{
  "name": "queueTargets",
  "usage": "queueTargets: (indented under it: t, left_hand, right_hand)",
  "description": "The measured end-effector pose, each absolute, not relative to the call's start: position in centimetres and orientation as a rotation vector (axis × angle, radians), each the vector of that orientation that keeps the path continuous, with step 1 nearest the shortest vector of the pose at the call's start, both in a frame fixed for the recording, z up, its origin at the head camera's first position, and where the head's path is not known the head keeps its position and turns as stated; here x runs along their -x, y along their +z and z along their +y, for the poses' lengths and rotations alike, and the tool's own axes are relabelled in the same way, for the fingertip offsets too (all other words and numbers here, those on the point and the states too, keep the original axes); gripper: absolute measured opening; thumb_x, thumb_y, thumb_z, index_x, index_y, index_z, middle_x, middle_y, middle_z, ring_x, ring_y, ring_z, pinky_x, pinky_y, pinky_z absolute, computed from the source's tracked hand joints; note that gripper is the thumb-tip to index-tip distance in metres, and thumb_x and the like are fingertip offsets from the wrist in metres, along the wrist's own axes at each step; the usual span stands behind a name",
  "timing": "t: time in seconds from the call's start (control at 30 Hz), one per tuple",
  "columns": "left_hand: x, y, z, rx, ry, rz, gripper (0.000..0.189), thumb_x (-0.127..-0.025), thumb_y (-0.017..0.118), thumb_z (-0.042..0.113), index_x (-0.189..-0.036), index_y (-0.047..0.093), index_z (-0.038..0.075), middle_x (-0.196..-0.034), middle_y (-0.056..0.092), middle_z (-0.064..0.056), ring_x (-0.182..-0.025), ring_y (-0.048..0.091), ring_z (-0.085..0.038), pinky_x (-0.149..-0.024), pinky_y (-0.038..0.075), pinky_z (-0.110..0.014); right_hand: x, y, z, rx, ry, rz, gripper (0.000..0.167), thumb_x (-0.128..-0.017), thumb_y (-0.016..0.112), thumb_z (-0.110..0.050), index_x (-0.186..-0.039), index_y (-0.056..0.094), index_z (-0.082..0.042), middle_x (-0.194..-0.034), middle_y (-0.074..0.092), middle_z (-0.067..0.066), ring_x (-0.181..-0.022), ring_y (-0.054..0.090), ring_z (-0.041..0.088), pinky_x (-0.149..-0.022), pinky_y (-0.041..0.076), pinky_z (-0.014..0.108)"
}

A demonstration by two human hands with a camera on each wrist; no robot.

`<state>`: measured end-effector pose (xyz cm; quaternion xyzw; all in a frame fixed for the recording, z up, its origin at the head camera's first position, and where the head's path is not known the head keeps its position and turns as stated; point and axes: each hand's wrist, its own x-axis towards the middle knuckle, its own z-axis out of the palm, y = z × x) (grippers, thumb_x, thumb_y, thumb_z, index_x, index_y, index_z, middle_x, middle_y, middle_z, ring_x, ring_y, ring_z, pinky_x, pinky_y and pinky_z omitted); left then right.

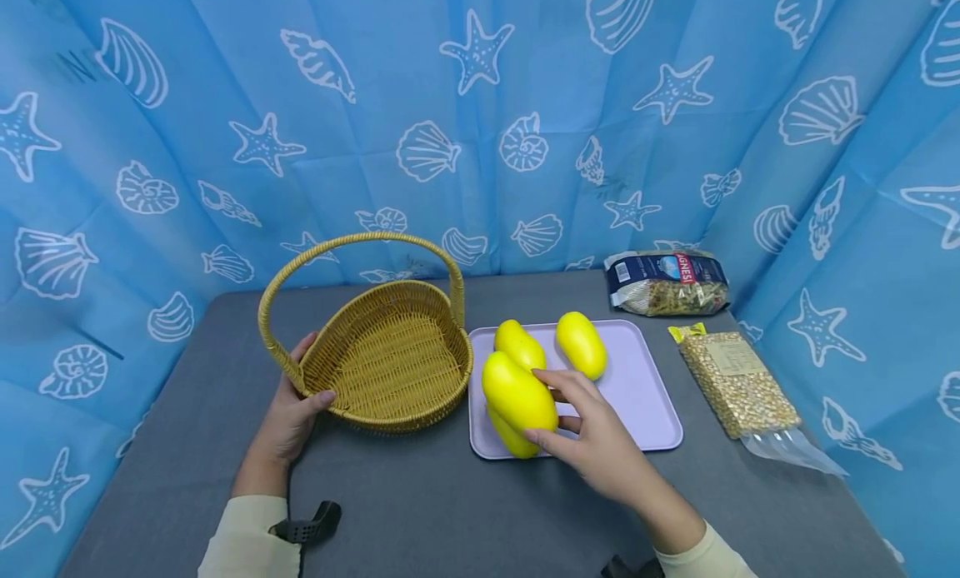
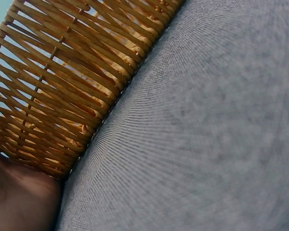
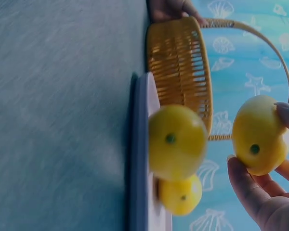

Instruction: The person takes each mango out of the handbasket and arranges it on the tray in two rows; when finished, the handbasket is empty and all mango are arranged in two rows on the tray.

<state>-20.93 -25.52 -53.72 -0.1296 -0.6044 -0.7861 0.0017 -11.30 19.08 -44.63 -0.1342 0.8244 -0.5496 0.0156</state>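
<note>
A round wicker basket (image 1: 397, 361) with a tall hoop handle stands on the table with nothing inside it. My left hand (image 1: 288, 416) grips its left rim near the handle's foot, thumb over the edge. In the left wrist view, the basket's woven wall (image 2: 67, 77) meets the cloth. Between thumb and fingers, my right hand (image 1: 588, 428) holds a yellow mango (image 1: 520, 392); the right wrist view shows this mango (image 3: 260, 134) raised off the tray. Beneath it, partly hidden, lies another mango (image 1: 512, 440). Two more mangoes, one rear left (image 1: 517, 341) and one rear centre (image 1: 581, 345), rest on the lilac tray (image 1: 641, 395).
At the back right lies a bag of pasta (image 1: 667, 284). A vacuum pack of pale grains or kernels (image 1: 738, 382) sits right of the tray. Grey cloth (image 1: 420, 511) covers the table, and a blue shell-print curtain (image 1: 420, 103) hangs behind and at the sides.
</note>
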Motion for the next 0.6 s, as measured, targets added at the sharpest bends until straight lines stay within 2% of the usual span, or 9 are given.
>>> queueTargets:
  t: [0.23, 0.6]
  left_hand:
    - [21.0, -53.9, -25.6, 0.425, -2.457, -1.902, 0.093, -0.098, 0.057, -0.024, -0.175, 0.022, 0.015, -0.168, 0.039, -0.019, -0.144, 0.05, -0.03, -0.108, 0.048, -0.032]
    - [21.1, -54.0, -25.8, 0.373, -2.442, -1.948, 0.095, -0.098, 0.055, -0.024, -0.175, 0.021, 0.018, -0.17, 0.031, -0.025, -0.145, 0.048, -0.031, -0.108, 0.048, -0.032]
  right_hand:
    - [10.9, -45.4, 21.1, 0.368, -1.712, 2.615, 0.069, -0.096, 0.088, -0.015, -0.157, 0.056, -0.008, -0.152, 0.052, 0.014, -0.13, 0.058, 0.036, -0.096, 0.059, 0.039]
    - [10.8, -47.0, 24.3, 0.232, -1.651, 2.675, 0.07, -0.097, 0.086, -0.011, -0.157, 0.052, 0.0, -0.146, 0.053, 0.019, -0.127, 0.058, 0.038, -0.092, 0.06, 0.039]
